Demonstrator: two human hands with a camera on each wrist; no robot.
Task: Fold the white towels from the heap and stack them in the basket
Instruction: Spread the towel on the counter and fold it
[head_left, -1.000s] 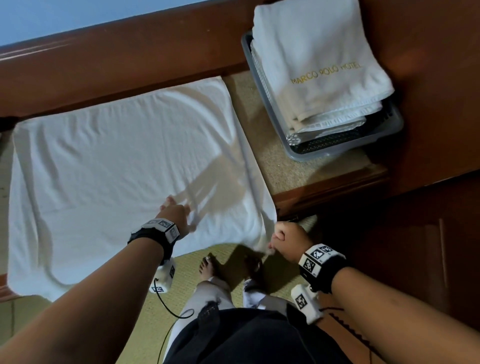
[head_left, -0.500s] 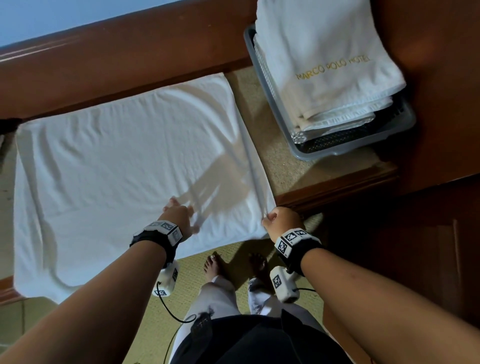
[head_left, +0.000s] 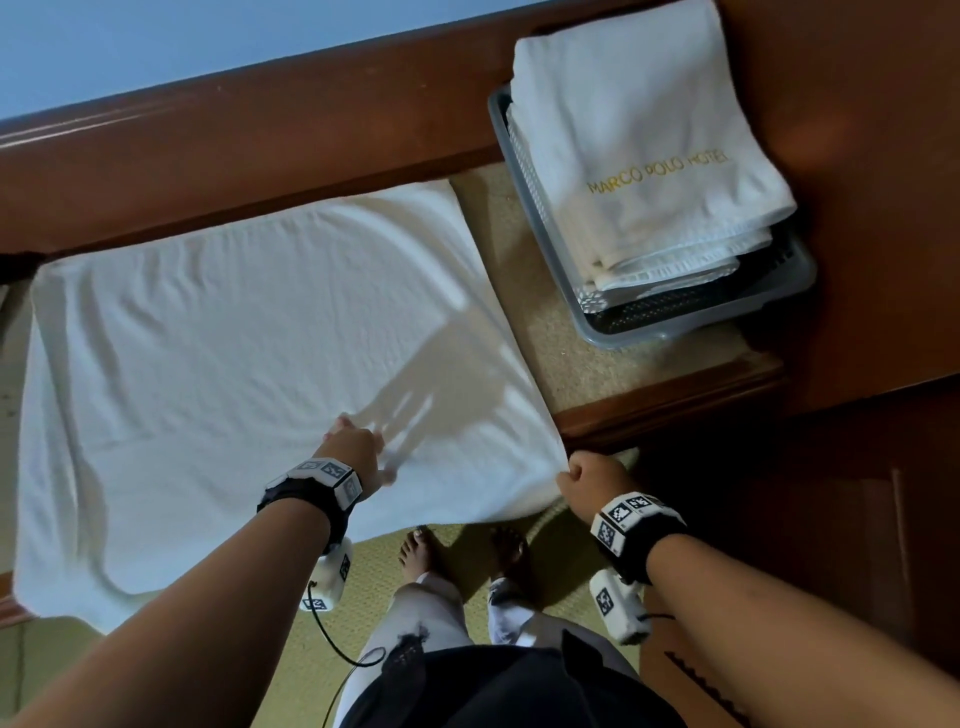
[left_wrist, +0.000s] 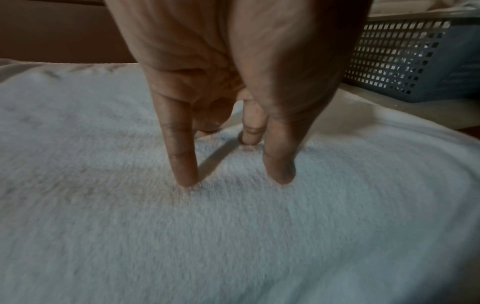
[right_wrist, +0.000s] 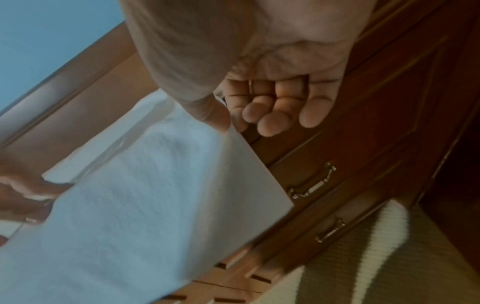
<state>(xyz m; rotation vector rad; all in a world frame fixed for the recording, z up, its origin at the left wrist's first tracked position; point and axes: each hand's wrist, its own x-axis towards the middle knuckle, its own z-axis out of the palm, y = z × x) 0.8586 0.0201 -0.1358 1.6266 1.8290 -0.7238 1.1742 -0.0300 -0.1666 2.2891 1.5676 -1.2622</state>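
Right hand (head_left: 589, 480) curled, pinching near-right corner of spread white towel (head_left: 249, 374), corner lifted off worktop (head_left: 587, 364) edge. Left hand (head_left: 353, 449) flat-fingered, fingertips (left_wrist: 185, 176) pressing towel near its front edge. Farther right: grey basket (head_left: 701, 325) on worktop, holding folded towels (head_left: 644, 156), top one lettered "MARCO POLO HOTEL".

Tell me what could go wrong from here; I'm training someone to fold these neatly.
The towel overhangs the near edge of the counter, so it might slide off when pulled. The right hand pinches only the corner, which could slip free mid-fold. The left hand presses with fingertips alone, perhaps too lightly to stop bunching.
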